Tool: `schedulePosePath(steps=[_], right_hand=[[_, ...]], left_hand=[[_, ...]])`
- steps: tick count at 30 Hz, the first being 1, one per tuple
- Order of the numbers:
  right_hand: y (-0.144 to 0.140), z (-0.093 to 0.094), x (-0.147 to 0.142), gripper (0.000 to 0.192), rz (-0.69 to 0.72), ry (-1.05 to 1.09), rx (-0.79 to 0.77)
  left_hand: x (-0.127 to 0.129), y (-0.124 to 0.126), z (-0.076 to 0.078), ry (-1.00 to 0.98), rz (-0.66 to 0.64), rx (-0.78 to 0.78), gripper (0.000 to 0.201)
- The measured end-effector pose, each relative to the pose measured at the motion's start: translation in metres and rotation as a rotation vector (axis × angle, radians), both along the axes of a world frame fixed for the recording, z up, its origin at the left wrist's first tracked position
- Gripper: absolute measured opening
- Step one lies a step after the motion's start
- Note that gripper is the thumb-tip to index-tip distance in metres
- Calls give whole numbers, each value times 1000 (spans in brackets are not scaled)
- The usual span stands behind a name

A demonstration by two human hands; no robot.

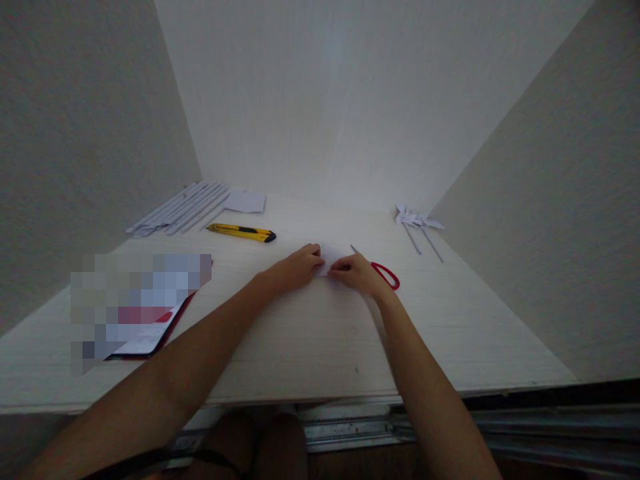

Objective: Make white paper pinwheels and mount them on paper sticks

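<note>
Head view: well to the left of the left hand (295, 267), a dark-edged flat tablet with a blurred screen (145, 333) lies on the pale wooden table (310, 347). Further back on that side rests a row of rolled white paper sticks (180, 208), with a loose white paper sheet (246, 201) beside them. A yellow and black utility knife (242, 232) lies nearer, just left of and beyond the left hand. The left hand presses its fingertips down on a small white folded paper piece (330, 257), which sits on the table between both hands. The right hand (357, 272) pinches the paper's right edge with curled fingers. Red-handled scissors (383, 270) lie just beside and partly under the right hand. Well to the right and beyond, white paper pinwheels on thin sticks (417, 223) rest.
</note>
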State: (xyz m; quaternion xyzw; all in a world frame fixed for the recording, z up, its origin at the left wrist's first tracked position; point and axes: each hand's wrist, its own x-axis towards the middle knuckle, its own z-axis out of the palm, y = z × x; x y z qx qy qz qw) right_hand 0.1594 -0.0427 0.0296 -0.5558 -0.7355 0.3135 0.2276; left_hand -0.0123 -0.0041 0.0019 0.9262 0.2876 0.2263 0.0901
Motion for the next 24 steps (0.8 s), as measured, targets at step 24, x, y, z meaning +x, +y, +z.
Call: schedulePosePath(steps=[24], right_hand=[[4,-6,-14,22,-277,-184,43]], left_hand=[[7,-2,4,-40,90,-8,26]])
